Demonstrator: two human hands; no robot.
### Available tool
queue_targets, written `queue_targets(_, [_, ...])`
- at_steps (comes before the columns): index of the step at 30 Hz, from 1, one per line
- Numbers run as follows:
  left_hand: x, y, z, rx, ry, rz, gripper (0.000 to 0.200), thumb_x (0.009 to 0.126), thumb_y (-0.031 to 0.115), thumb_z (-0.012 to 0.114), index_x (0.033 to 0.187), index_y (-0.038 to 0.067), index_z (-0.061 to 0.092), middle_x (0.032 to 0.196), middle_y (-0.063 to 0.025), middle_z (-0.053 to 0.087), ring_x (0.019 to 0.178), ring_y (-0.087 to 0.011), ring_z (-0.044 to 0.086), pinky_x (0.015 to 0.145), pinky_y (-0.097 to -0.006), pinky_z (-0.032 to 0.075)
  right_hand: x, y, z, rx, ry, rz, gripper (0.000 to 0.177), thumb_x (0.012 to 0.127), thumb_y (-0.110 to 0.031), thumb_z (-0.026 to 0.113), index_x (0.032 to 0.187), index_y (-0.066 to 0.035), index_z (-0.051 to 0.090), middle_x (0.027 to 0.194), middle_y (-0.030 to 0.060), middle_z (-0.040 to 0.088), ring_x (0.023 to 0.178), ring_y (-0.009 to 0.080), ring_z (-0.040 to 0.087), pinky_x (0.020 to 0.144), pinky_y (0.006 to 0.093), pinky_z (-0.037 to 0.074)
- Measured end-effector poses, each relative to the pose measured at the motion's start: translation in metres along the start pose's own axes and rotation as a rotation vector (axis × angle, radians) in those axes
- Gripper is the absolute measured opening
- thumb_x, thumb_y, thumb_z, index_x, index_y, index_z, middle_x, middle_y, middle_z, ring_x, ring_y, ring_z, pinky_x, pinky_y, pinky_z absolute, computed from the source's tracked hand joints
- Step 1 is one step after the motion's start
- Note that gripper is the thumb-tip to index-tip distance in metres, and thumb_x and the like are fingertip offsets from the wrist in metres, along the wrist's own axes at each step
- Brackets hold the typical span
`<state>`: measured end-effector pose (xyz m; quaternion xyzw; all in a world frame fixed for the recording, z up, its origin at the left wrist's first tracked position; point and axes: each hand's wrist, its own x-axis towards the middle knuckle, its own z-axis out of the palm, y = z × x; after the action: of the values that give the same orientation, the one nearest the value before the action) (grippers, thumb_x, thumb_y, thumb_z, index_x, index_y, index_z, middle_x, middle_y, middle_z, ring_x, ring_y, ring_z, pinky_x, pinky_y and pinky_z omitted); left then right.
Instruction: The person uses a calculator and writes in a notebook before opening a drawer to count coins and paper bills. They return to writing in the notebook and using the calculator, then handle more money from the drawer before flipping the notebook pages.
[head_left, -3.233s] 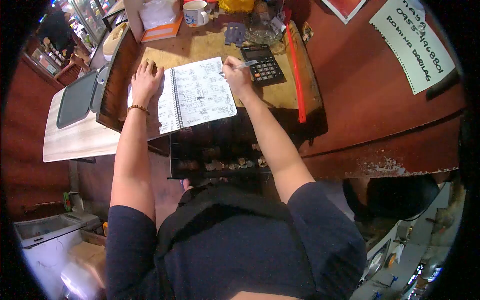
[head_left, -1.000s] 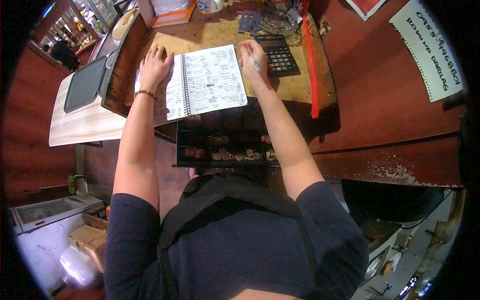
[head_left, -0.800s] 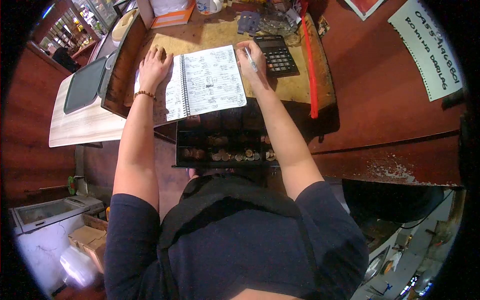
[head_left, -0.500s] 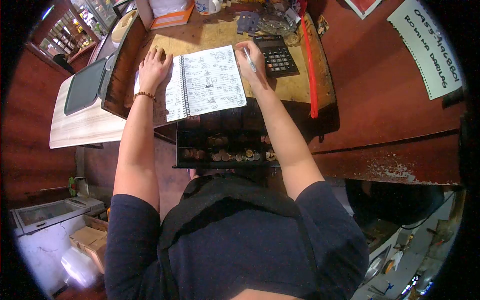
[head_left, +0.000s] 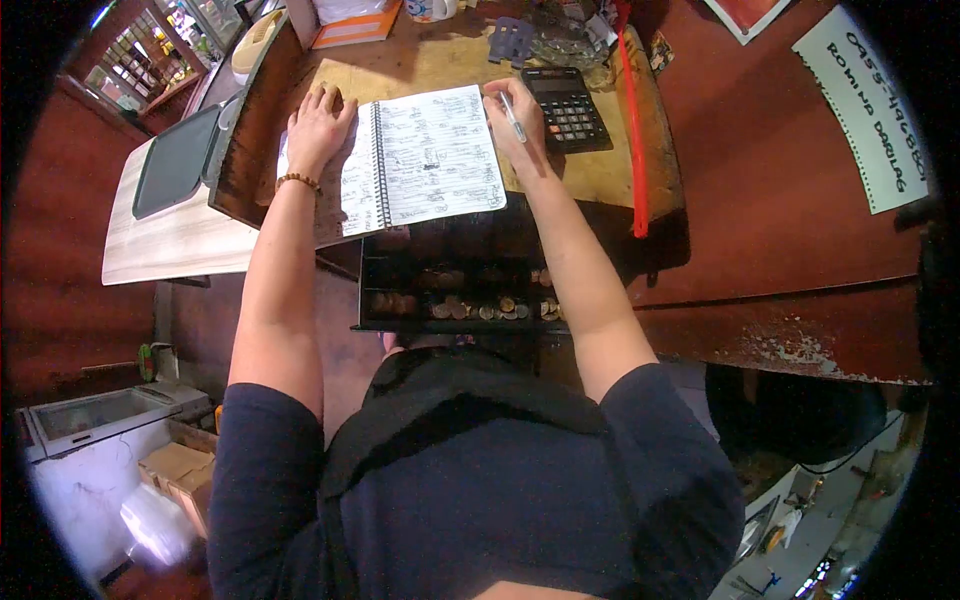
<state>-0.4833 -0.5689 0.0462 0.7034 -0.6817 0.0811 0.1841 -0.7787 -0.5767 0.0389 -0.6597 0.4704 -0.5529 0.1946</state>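
An open spiral notebook [head_left: 440,155], its lined pages full of handwriting, lies on the wooden desk top. My left hand [head_left: 318,128] rests flat at the notebook's left page, fingers spread toward the far edge; a beaded bracelet [head_left: 298,182] circles that wrist. At the right page's upper edge, my right hand [head_left: 518,125] has its fingers closed round a pen [head_left: 512,117] with a clear barrel. Just right of that hand sits a black calculator [head_left: 566,110]. Below the notebook, a dark cash drawer [head_left: 400,325] stands pulled out, with coins [head_left: 480,309] in its compartments.
A red strap [head_left: 636,130] hangs along the desk's right side. Behind are a mug [head_left: 430,8], an orange folder [head_left: 350,32] and clear plastic packets [head_left: 570,45]. A grey tray [head_left: 175,165] lies on the side table at left. A handwritten paper sign [head_left: 865,110] is on the right.
The whole view has shifted slightly, so the desk and notebook appear a little farther right. Both hands keep their places, the right one still with the pen.
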Motion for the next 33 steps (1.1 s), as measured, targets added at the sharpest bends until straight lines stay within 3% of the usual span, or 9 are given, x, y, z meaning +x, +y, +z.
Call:
queue_targets(12, [0.005, -0.011, 0.012, 0.079, -0.009, 0.066, 0.057, 0.088, 0.051, 0.041, 0.130, 0.012, 0.048, 0.140, -0.0095, 0.040, 0.132, -0.0246, 0.033, 0.105, -0.0443, 0.027, -0.002, -0.007, -0.003, -0.022, -0.029, 0.037, 0.014, 0.080, -0.007, 0.060, 0.094, -0.002, 0.059, 0.077, 0.0051, 0.060, 0.060, 0.0115, 0.058, 0.058, 0.0257, 0.046])
queue_targets(21, [0.001, -0.001, 0.003, -0.011, 0.002, -0.026, 0.058, 0.088, 0.051, 0.041, 0.130, 0.012, 0.048, 0.141, -0.0088, 0.039, 0.133, -0.0235, 0.031, 0.107, -0.0437, 0.025, 0.000, -0.002, 0.000, 0.025, -0.002, 0.017, 0.012, 0.081, -0.004, 0.059, 0.093, -0.002, 0.059, 0.075, 0.0048, 0.059, 0.057, 0.0106, 0.057, 0.055, 0.0253, 0.046])
queue_targets(23, [0.002, -0.003, 0.004, -0.007, 0.003, -0.019, 0.058, 0.088, 0.051, 0.041, 0.130, 0.012, 0.047, 0.142, -0.0087, 0.038, 0.133, -0.0235, 0.031, 0.107, -0.0437, 0.025, 0.000, -0.005, -0.001, 0.070, -0.012, 0.118, 0.009, 0.077, -0.004, 0.060, 0.086, -0.002, 0.059, 0.087, 0.0138, 0.060, 0.082, 0.0275, 0.061, 0.073, 0.0345, 0.048])
queue_targets(30, [0.001, -0.003, 0.003, -0.023, -0.009, -0.016, 0.059, 0.088, 0.052, 0.040, 0.130, 0.012, 0.047, 0.142, -0.0086, 0.038, 0.133, -0.0235, 0.031, 0.107, -0.0446, 0.025, -0.001, -0.002, -0.001, 0.113, -0.018, 0.082, 0.011, 0.077, -0.004, 0.059, 0.087, -0.002, 0.059, 0.086, 0.0140, 0.060, 0.083, 0.0276, 0.061, 0.074, 0.0349, 0.048])
queue_targets(32, [0.002, -0.002, 0.002, -0.017, -0.011, -0.013, 0.059, 0.088, 0.052, 0.040, 0.131, 0.012, 0.047, 0.142, -0.0086, 0.038, 0.133, -0.0235, 0.031, 0.107, -0.0448, 0.025, 0.000, 0.000, -0.001, -0.002, -0.010, 0.007, 0.013, 0.081, -0.005, 0.059, 0.094, -0.003, 0.059, 0.071, 0.0035, 0.056, 0.056, 0.0101, 0.056, 0.054, 0.0257, 0.045])
queue_targets(33, [0.001, -0.002, 0.001, -0.011, -0.013, -0.009, 0.059, 0.088, 0.052, 0.040, 0.131, 0.012, 0.046, 0.142, -0.0086, 0.038, 0.133, -0.0235, 0.031, 0.106, -0.0451, 0.025, 0.000, 0.000, -0.001, -0.002, -0.011, 0.007, 0.013, 0.081, -0.005, 0.059, 0.094, -0.003, 0.059, 0.071, 0.0035, 0.056, 0.056, 0.0101, 0.056, 0.054, 0.0257, 0.045])
